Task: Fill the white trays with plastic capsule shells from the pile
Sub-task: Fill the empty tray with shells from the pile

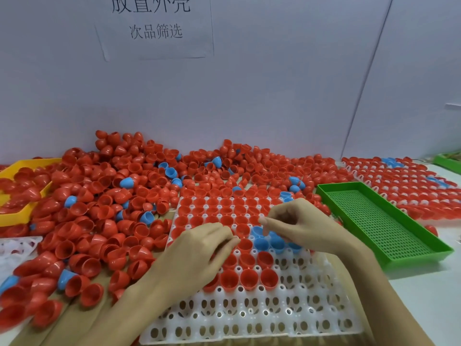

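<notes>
Two hands over the white tray (252, 318) as I watch. Left hand (199, 250) lies palm down on the tray's left-middle cells, fingers bent at the tips over a red shell; can't tell if it's actually gripping one. Right hand (296, 223) hovers above the blue shells (270, 242), thumb and forefinger drawn together in a pinch, but I can't tell whether anything's between them.

Tray: far rows filled w/ red shells (219, 208), a few blue ones mid-right, near rows and the right side are bare cells. Near edge runs along the bottom of the view.

Pile of shells (119, 196) crowds the tray's left and far edges, right up against them, and reaches back to the wall (249, 96). Green perforated tray (379, 221) sits just beside the white tray's right edge, angled. Behind it, another filled tray (409, 181). Yellow bin (22, 213) at far left, part buried. Open room: only bare table strip (436, 295) near right, beyond my right forearm.
</notes>
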Demonstrator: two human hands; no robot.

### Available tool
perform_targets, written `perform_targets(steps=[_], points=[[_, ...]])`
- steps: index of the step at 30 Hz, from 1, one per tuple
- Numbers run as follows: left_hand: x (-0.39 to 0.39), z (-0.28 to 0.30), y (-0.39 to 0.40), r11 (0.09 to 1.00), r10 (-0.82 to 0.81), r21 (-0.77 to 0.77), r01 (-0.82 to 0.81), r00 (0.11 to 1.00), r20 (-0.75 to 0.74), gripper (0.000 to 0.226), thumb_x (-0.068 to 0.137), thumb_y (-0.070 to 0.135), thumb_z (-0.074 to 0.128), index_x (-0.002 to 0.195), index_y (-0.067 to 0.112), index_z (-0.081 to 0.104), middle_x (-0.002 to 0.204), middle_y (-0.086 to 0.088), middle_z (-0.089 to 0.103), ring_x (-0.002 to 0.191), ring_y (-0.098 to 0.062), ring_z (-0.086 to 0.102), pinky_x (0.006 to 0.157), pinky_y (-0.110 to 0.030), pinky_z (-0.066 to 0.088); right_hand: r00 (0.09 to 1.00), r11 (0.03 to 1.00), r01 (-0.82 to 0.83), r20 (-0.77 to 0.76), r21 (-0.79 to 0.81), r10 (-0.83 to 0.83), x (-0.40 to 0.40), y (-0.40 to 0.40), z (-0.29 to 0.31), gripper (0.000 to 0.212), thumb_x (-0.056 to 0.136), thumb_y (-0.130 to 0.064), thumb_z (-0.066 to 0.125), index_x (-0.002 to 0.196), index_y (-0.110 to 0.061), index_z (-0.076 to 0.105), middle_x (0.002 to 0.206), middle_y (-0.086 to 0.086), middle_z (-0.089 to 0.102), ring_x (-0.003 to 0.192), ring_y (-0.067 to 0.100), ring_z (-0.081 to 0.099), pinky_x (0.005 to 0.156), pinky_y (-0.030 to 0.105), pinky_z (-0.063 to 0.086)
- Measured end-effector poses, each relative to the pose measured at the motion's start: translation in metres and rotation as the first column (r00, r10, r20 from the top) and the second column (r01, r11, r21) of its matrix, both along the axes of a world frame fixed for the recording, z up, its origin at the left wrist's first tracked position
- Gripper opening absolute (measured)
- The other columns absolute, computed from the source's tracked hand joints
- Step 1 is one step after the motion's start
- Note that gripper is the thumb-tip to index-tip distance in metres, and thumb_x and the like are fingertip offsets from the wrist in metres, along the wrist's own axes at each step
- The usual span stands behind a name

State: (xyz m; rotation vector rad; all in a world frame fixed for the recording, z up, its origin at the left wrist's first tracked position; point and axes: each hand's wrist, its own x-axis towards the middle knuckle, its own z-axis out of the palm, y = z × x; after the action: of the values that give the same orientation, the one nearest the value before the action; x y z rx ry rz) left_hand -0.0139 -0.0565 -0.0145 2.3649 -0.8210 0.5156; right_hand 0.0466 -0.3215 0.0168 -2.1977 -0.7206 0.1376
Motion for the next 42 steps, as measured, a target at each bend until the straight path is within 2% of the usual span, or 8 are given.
perform_targets(steps=[10,14,17,21,24,32,37,42], points=[[0.073,0.035,-0.032,0.996,0.068,-0.046,-0.078,0.977,-0.200,0.030,0.105,0.034,0.059,0.078,0.024,0.066,0.060,0.010,0.057,0.056,-0.004,0.054,0.058,-0.015,0.042,0.964,0.984,0.175,0.202,0.006,-0.173,0.015,0.002,-0.016,0.037,0.106,-0.040,0.061,0.071,-0.032,0.067,0.050,-0.013,0.054,0.046,0.008,0.044,0.051,0.019,0.037],[0.157,0.046,-0.049,0.978,0.190,0.119,-0.169,0.962,-0.194,0.023,0.106,0.033,0.056,0.098,0.015,0.070,0.081,0.009,0.064,0.071,-0.004,0.057,0.067,-0.016,0.045,0.960,0.980,0.200,0.199,0.009,-0.198,0.018,0.001,-0.021,0.031,0.107,-0.041,0.059,0.085,-0.023,0.073,0.053,-0.001,0.057,0.047,0.009,0.044,0.051,0.021,0.036],[0.210,0.042,-0.064,0.919,0.220,0.354,-0.175,0.971,-0.090,0.023,0.106,0.027,0.056,0.120,0.011,0.063,0.108,0.000,0.060,0.101,-0.019,0.061,0.088,-0.036,0.051,0.952,0.973,0.220,0.204,0.066,-0.229,0.020,-0.003,-0.025,0.021,0.107,-0.040,0.059,0.099,-0.023,0.070,0.057,0.012,0.060,0.047,0.010,0.040,0.050,0.025,0.033],[0.250,0.023,-0.084,0.811,0.128,0.577,-0.100,0.992,-0.008,0.041,0.104,0.019,0.057,0.144,0.021,0.051,0.139,-0.002,0.051,0.124,-0.023,0.053,0.092,-0.043,0.053,0.940,0.967,0.218,0.238,0.129,-0.244,0.022,-0.004,-0.026,0.019,0.107,-0.037,0.059,0.106,-0.021,0.070,0.051,0.005,0.054,0.045,0.010,0.039,0.049,0.024,0.032],[0.264,0.008,-0.097,0.708,0.047,0.703,-0.069,0.998,0.051,0.052,0.096,0.000,0.059,0.142,0.024,0.052,0.138,0.002,0.052,0.119,-0.021,0.053,0.076,-0.036,0.049,0.937,0.968,0.214,0.254,0.131,-0.241,0.024,-0.005,-0.028,0.017,0.108,-0.036,0.058,0.105,-0.022,0.069,0.048,-0.003,0.051,0.044,0.011,0.040,0.050,0.023,0.033],[0.264,0.019,-0.093,0.631,0.000,0.772,-0.069,0.996,0.089,0.037,0.096,0.010,0.063,0.129,0.026,0.060,0.126,0.003,0.056,0.109,-0.020,0.059,0.072,-0.032,0.040,0.936,0.969,0.231,0.254,0.085,-0.245,0.025,-0.004,-0.030,0.018,0.108,-0.039,0.057,0.105,-0.026,0.069,0.048,-0.011,0.051,0.044,0.012,0.042,0.049,0.023,0.033],[0.256,0.005,-0.081,0.740,0.221,0.651,-0.167,0.975,-0.001,0.070,0.098,0.008,0.060,0.158,0.019,0.025,0.130,-0.008,0.063,0.109,-0.033,0.064,0.084,-0.044,0.053,0.940,0.966,0.239,0.226,0.099,-0.256,0.022,-0.001,-0.028,0.021,0.109,-0.036,0.057,0.106,-0.023,0.072,0.048,-0.013,0.051,0.044,0.010,0.042,0.050,0.021,0.035],[0.257,0.006,-0.073,0.851,0.281,0.493,-0.181,0.950,-0.135,0.047,0.097,-0.001,0.058,0.142,0.010,0.049,0.132,-0.012,0.058,0.120,-0.031,0.059,0.099,-0.041,0.050,0.944,0.965,0.241,0.207,0.099,-0.257,0.022,0.000,-0.028,0.021,0.108,-0.034,0.058,0.105,-0.020,0.073,0.047,-0.014,0.051,0.045,0.010,0.042,0.051,0.020,0.036]])
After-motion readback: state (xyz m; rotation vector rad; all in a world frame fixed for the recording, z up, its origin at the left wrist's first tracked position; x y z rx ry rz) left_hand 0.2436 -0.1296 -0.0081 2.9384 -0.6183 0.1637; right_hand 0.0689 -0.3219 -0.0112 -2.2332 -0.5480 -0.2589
